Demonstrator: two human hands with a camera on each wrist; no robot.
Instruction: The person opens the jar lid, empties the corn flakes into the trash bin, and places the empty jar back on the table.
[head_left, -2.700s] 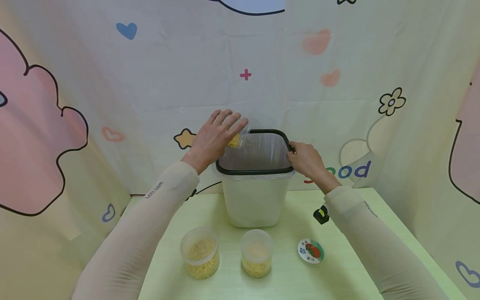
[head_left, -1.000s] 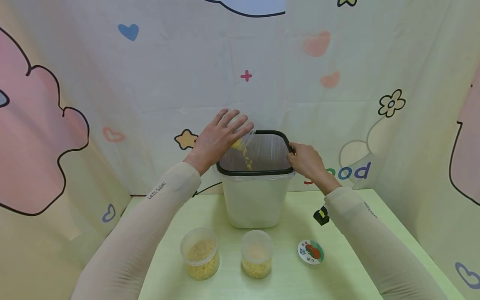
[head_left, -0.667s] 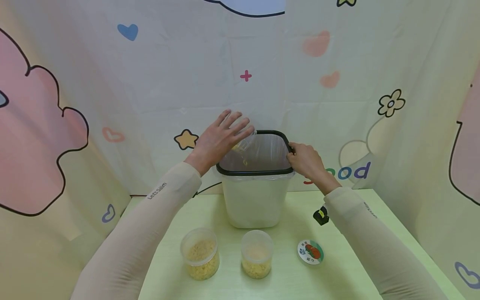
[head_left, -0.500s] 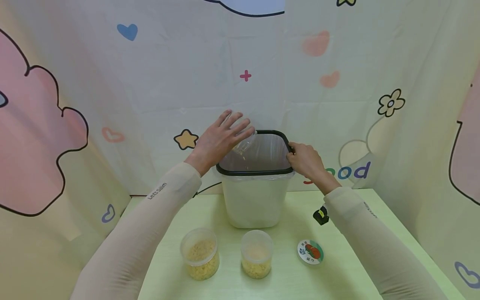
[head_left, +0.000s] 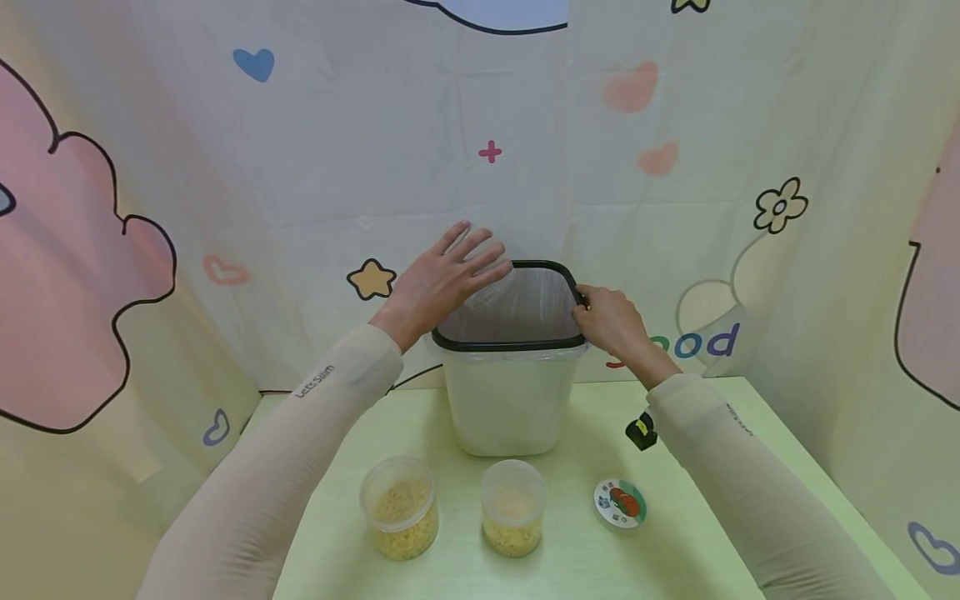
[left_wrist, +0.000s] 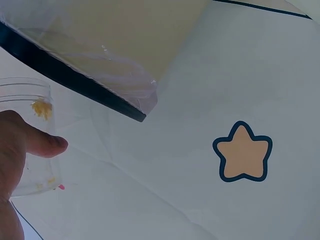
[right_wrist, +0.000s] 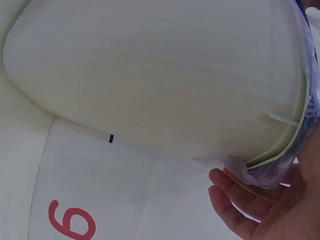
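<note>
My left hand (head_left: 442, 279) is over the left side of a white trash bin (head_left: 506, 408) and holds a clear plastic jar (left_wrist: 40, 174), tipped toward the opening. In the left wrist view the thumb lies along the jar's side, and a few yellow crumbs (left_wrist: 42, 109) cling inside it. A clear liner bag (head_left: 536, 304) lines the bin under its black rim (head_left: 517, 344). My right hand (head_left: 615, 321) grips the rim at the right; in the right wrist view its fingers (right_wrist: 240, 200) curl beside the overhanging liner.
Two clear tubs of yellow crumbs, a wider left tub (head_left: 401, 508) and a narrower middle tub (head_left: 513, 510), stand in front of the bin. A round printed lid (head_left: 620, 503) lies to their right on the pale table (head_left: 570, 567). A patterned curtain (head_left: 420, 125) hangs behind.
The left hand has moved slightly right and tipped the jar further. Yellow crumbs fell from the jar into the bin; none are seen falling now. The right hand stays on the rim.
</note>
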